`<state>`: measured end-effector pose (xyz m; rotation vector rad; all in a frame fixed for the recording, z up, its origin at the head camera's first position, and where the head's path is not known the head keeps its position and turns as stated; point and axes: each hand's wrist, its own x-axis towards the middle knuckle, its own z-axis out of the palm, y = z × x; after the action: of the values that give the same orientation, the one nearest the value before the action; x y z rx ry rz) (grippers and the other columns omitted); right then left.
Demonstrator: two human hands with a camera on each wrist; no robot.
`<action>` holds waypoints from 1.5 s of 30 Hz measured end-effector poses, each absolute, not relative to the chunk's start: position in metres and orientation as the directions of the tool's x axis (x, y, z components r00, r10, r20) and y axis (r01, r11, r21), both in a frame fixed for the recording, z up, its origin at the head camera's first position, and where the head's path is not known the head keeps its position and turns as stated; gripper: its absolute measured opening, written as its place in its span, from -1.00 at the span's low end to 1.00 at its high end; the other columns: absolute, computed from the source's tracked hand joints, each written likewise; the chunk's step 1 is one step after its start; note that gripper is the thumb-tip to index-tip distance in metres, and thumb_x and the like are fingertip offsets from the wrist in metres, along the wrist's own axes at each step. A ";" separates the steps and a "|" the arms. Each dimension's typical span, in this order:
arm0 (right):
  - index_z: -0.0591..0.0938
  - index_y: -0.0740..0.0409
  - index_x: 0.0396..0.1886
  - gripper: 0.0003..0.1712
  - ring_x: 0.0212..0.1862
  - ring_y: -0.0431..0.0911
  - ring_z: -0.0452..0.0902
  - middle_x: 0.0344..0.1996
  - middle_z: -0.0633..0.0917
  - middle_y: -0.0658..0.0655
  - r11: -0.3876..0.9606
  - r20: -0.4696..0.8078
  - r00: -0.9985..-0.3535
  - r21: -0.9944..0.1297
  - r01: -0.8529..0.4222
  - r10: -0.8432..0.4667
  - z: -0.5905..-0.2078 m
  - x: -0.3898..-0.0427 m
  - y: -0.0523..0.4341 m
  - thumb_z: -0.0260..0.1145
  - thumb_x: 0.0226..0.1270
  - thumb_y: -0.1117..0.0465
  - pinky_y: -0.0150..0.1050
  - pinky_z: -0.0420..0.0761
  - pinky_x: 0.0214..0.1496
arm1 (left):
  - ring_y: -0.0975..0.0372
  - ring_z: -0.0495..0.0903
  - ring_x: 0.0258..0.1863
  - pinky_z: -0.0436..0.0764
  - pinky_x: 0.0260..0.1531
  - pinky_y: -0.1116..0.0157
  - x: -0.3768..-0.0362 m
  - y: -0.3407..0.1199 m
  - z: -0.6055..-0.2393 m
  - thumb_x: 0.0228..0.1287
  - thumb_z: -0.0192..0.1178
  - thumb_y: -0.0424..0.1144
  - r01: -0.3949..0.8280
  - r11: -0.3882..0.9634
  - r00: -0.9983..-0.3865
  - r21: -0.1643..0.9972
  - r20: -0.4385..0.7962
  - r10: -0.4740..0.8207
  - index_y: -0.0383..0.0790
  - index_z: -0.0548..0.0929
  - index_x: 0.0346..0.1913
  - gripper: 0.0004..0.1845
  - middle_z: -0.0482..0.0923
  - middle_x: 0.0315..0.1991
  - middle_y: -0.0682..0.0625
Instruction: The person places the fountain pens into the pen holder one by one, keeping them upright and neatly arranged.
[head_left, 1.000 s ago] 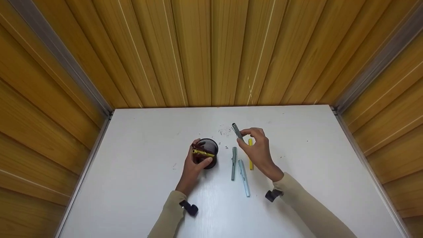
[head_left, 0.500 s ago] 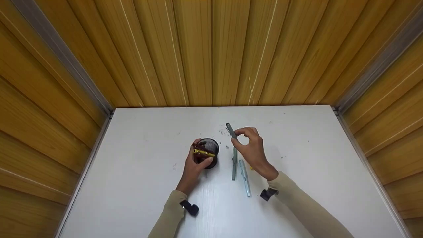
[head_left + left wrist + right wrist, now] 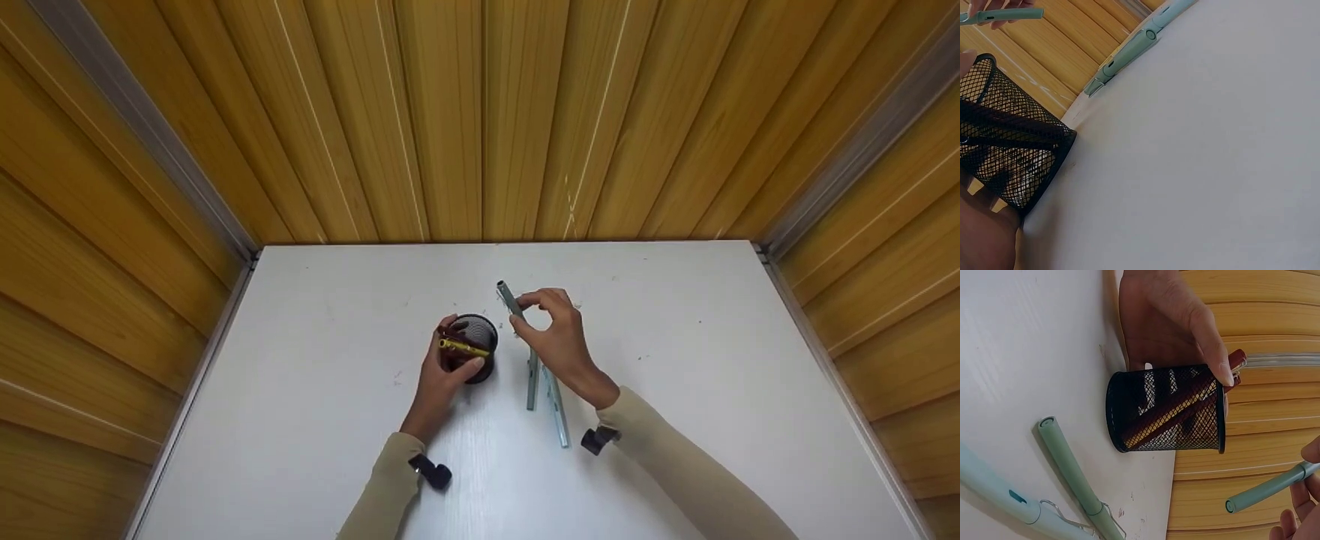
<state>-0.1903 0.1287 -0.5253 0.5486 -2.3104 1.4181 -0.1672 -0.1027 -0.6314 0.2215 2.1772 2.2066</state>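
While the left hand [image 3: 440, 377] curls round the mesh cup [image 3: 481, 330] below the head view's centre, the right hand [image 3: 561, 337], its forearm [image 3: 682, 457] slanting from lower right, pinches a tilted green pen [image 3: 508, 295] near mid-frame.

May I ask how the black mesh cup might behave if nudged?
The black mesh cup is probably light, given its open weave. Its round body may roll if toppled. The pens leaning inside could make it tip sooner.
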 end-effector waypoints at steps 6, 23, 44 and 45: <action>0.79 0.14 0.00 -0.76 0.14 0.00 0.58 -0.11 0.79 0.03 0.416 0.503 -0.851 -0.748 -0.517 -0.152 -0.523 -0.190 0.116 0.60 0.38 0.35 0.03 0.53 0.26 | 0.02 0.48 0.49 0.46 0.49 -0.05 -0.167 -0.103 -0.632 0.43 0.51 -0.07 0.066 -0.009 -0.991 0.998 0.066 0.116 0.07 0.19 0.76 -0.03 0.39 0.56 -0.08; 0.81 0.15 -0.01 -0.74 0.13 -0.01 0.59 -0.12 0.80 0.01 0.399 0.495 -0.853 -0.758 -0.516 -0.163 -0.519 -0.190 0.091 0.62 0.34 0.36 0.03 0.58 0.25 | 0.04 0.45 0.52 0.44 0.51 -0.03 -0.166 -0.103 -0.631 0.46 0.49 -0.07 0.064 -0.011 -0.990 0.998 0.065 0.129 0.12 0.17 0.77 -0.03 0.34 0.61 -0.07; 0.82 0.10 0.00 -0.77 0.17 -0.04 0.59 -0.07 0.80 -0.03 0.321 0.508 -0.832 -0.768 -0.555 -0.225 -0.515 -0.190 0.064 0.60 0.40 0.29 0.05 0.57 0.30 | 0.07 0.39 0.57 0.36 0.56 -0.13 -0.168 -0.103 -0.632 0.41 0.49 0.06 0.061 0.022 -0.991 0.998 0.058 0.121 0.22 0.18 0.75 -0.03 0.35 0.60 0.02; 0.82 0.11 0.00 -0.77 0.17 -0.03 0.59 -0.06 0.79 -0.02 0.316 0.506 -0.831 -0.769 -0.555 -0.229 -0.516 -0.189 0.064 0.60 0.40 0.30 0.05 0.57 0.30 | 0.07 0.39 0.57 0.36 0.57 -0.13 -0.168 -0.103 -0.632 0.41 0.49 0.06 0.060 0.025 -0.991 0.998 0.057 0.118 0.22 0.18 0.75 -0.02 0.35 0.60 0.02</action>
<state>-0.1891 0.0636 -0.5155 0.7056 -2.2831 1.5209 -0.1678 -0.1029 -0.6316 0.1935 2.2183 2.1563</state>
